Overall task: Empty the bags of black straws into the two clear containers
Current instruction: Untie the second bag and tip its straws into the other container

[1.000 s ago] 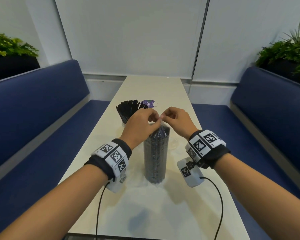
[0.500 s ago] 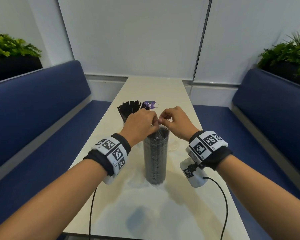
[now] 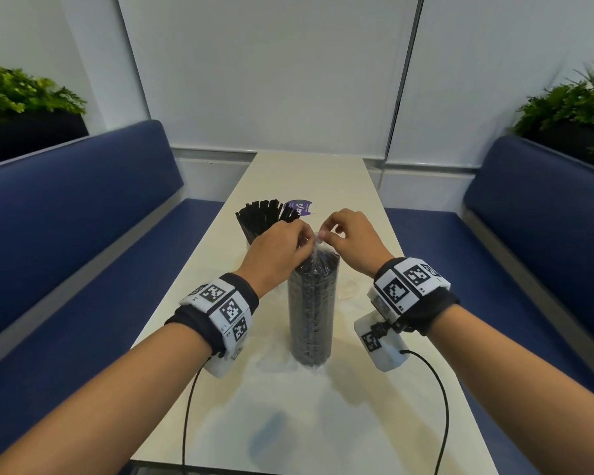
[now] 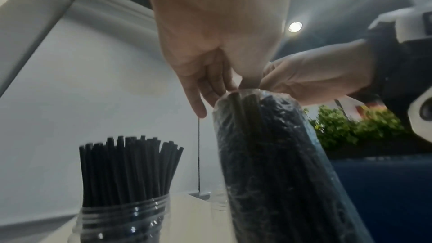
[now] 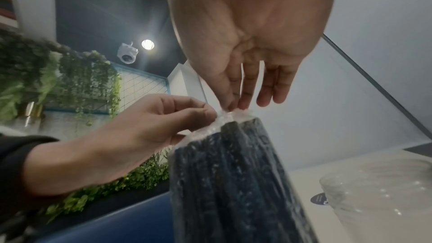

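A clear plastic bag of black straws [image 3: 311, 310] [image 4: 275, 163] [image 5: 233, 182] stands upright on the white table [image 3: 309, 423]. My left hand [image 3: 282, 250] [image 4: 224, 80] [image 5: 163, 117] and my right hand [image 3: 348, 238] [image 5: 236, 103] [image 4: 304, 80] both pinch the sealed plastic at the bag's top. Behind my left hand stands a clear container [image 4: 124, 223] filled with loose black straws [image 3: 263, 216] [image 4: 131, 169]. A second clear container [image 5: 383, 200] [image 3: 348, 291], empty, sits just right of the bag.
A round purple label [image 3: 299, 209] lies on the table by the filled container. Blue bench seats [image 3: 83, 252] [image 3: 528, 241] run along both sides of the narrow table. Planters with green plants [image 3: 21, 94] sit behind the benches. Cables hang from both wrist bands.
Both hands stay pinched on the bag's top; they have shifted slightly, and the bag stands in the same spot.
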The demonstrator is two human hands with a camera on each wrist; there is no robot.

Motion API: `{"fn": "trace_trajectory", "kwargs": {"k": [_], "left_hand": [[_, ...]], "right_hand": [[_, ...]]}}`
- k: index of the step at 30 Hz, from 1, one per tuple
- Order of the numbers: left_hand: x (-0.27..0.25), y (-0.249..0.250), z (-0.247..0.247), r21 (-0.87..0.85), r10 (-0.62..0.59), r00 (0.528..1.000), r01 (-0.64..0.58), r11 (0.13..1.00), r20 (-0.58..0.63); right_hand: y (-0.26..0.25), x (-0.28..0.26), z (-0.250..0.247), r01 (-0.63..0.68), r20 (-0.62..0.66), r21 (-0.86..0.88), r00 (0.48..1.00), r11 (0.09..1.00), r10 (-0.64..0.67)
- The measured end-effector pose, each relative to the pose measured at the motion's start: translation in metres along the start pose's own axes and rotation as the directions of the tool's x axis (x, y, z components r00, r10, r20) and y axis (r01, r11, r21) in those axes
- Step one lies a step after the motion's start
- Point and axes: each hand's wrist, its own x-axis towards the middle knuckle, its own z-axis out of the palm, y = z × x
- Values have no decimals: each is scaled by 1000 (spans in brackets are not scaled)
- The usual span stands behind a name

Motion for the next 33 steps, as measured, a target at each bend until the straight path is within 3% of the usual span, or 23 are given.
{"fn": "trace_trajectory", "kwargs": {"k": [3,8,11,15,17,20,22,26,28,30,33], "left_hand": [[5,0,-4,147,31,999,-35,989,25],[8,4,-1,247,3,999,-13,969,42],[3,4,0,133,-5,1000,7,991,-18],[-8,-3,5,-215,-68,998,64,975,-12],[-10,-6,6,-297,-113,994,107,949,-1],[-7,-8,1,-222,-58,998,56,974,-5],[-4,-7,-3,-160,-25,1000,24,987,-9],[-6,-9,0,-259,-84,996,74,963,-27],[-6,-10,3,-209,-96,994,83,974,-56],[-6,-10,1,-99,-38,994,28,995,-99],[-5,-11,-4,131,219,960,-198,972,-173]], "right_hand": [[-3,3,-1,54,21,-28,998,998,-53],[-5,6,3,75,33,-25,997,997,-74],[0,6,4,30,-4,4,1000,1000,-30],[7,0,8,-50,-14,89,999,995,51],[4,-3,9,24,-31,47,999,999,-22],[-3,-3,2,145,-8,14,989,989,-145],[-5,-1,-2,109,8,35,994,993,-109],[-8,-3,-3,-105,44,250,994,963,98],[-9,-4,-1,-129,37,238,992,963,124],[-10,-3,-1,-88,20,156,996,984,86],[-8,0,-2,-36,-15,30,999,999,37]]}}
